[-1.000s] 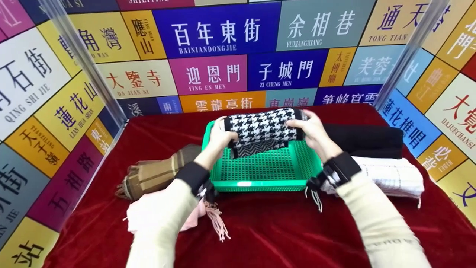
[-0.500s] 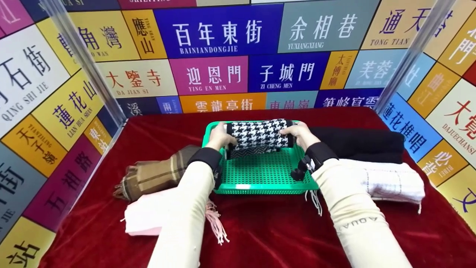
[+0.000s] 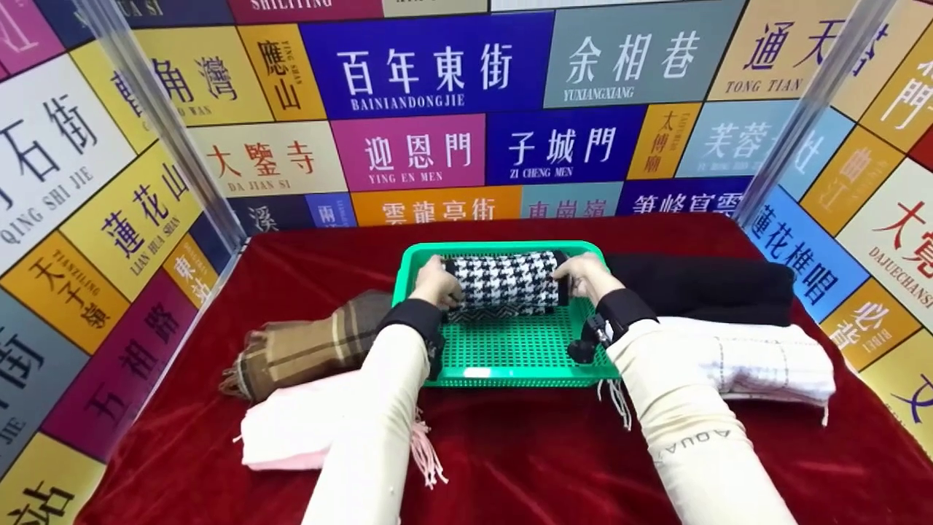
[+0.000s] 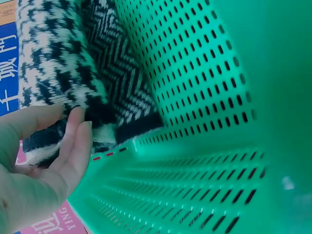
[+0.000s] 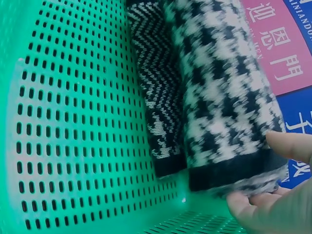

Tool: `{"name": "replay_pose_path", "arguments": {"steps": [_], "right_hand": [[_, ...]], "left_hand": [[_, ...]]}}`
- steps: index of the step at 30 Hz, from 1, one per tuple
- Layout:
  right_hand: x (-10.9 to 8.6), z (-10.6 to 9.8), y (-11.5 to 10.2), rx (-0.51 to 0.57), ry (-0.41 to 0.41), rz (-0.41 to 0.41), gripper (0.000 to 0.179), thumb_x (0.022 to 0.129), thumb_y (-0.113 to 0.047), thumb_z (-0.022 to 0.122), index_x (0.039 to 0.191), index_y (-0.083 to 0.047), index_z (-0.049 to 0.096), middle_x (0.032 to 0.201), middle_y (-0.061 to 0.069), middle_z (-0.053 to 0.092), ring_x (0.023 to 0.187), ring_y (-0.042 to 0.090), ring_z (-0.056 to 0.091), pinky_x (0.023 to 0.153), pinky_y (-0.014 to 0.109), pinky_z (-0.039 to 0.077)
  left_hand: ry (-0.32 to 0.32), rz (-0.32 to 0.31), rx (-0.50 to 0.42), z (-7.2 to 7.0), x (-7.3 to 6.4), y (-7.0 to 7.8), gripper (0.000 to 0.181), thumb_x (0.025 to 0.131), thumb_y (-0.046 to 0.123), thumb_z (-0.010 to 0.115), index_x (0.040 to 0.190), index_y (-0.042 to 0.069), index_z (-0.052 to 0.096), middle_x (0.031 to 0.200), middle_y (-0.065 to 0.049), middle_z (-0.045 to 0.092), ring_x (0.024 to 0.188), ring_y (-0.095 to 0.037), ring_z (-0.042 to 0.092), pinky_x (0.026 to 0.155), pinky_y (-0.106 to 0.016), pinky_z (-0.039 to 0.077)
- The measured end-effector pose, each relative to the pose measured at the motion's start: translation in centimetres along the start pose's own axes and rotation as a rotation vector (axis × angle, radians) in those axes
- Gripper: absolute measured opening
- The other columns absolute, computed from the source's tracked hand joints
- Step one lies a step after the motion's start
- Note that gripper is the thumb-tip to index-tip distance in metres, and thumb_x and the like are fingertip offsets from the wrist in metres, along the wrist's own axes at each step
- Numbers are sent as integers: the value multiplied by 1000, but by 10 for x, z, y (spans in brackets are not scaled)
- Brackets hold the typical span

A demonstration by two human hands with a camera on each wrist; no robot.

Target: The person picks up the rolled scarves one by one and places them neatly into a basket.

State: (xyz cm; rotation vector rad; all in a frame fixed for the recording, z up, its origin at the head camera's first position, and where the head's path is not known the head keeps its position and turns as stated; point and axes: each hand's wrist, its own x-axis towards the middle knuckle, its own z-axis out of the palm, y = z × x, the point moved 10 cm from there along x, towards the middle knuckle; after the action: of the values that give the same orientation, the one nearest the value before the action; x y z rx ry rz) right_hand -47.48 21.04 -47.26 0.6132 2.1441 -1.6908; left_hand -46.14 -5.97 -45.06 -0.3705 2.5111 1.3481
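Note:
A rolled black-and-white houndstooth scarf lies along the far side inside a green perforated plastic basket. Its flat zigzag-patterned end shows below the roll against the basket floor. My left hand holds the roll's left end, thumb and fingers curled close together there in the left wrist view. At the right end, my right hand grips with the thumb on top and fingers under the edge. Some fingers of both hands are hidden in the head view.
Left of the basket lie a brown plaid scarf and a pink fringed scarf. To the right are a black folded scarf and a white checked one. Red velvet covers the table; sign-printed panels stand behind.
Both hands have lowered the houndstooth scarf from above the basket down into its far side. The other scarves stay in place.

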Motion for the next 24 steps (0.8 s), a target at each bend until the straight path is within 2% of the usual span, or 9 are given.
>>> {"name": "replay_pose_path", "arguments": {"steps": [4,7,8,11,13,15,18,22,24], "right_hand": [[75,-2,27,101,-65,-54,56,77,-3,68,128,-3,46,145,14,27,122,29,42,93,50,41],[124,-3,42,117,-100,-88,28,76,-5,68,102,-3,58,135,12,39,108,27,48,90,50,42],[126,0,43,118,-120,-99,23,77,-7,68,98,-5,59,133,10,40,110,27,47,94,53,38],[88,13,33,91,-156,-63,45,81,-13,64,124,-13,52,147,7,26,134,28,23,103,65,14],[50,23,21,73,-178,-51,60,83,-18,63,138,-17,39,153,6,12,139,31,5,97,72,2],[14,32,10,73,-186,-14,69,88,-19,55,147,-18,19,154,5,-5,138,33,-12,96,73,-4],[-16,39,-3,85,-197,-17,63,90,-19,49,146,-10,20,153,9,-9,136,38,-14,98,70,-5],[-37,42,-10,92,-212,-19,60,92,-18,47,145,-7,23,153,11,-9,135,39,-15,102,65,-5],[-40,43,-11,78,-213,-24,59,92,-19,46,145,-7,23,153,11,-9,135,39,-14,103,64,-4]], "left_hand": [[-23,-25,-81,10,3,-6,82,75,-10,61,143,21,27,140,-16,37,46,-15,50,43,-26,40],[-28,-24,-103,14,3,-8,84,76,-9,61,145,23,23,144,-15,31,45,-14,42,40,-25,34],[-28,-21,-104,14,3,-7,84,77,-7,61,145,24,23,144,-15,30,46,-15,40,41,-25,34],[-50,-3,-105,16,2,-5,83,79,-3,63,146,23,23,147,-14,27,64,-17,47,52,-28,42],[-81,9,-110,19,1,-3,81,80,0,63,146,21,21,148,-13,24,87,-22,52,67,-33,48],[-115,18,-107,22,-1,-1,80,82,3,62,147,19,19,150,-12,19,113,-26,45,83,-40,47],[-162,11,-66,26,-3,0,78,85,8,58,148,15,12,153,-14,6,136,-30,20,92,-43,44],[-238,-34,-39,33,-5,-5,83,86,9,55,148,14,1,151,-16,-14,140,-28,-6,94,-42,43],[-268,-59,-37,36,-6,-8,85,86,9,56,148,15,-2,150,-17,-17,140,-28,-7,96,-42,41]]}}
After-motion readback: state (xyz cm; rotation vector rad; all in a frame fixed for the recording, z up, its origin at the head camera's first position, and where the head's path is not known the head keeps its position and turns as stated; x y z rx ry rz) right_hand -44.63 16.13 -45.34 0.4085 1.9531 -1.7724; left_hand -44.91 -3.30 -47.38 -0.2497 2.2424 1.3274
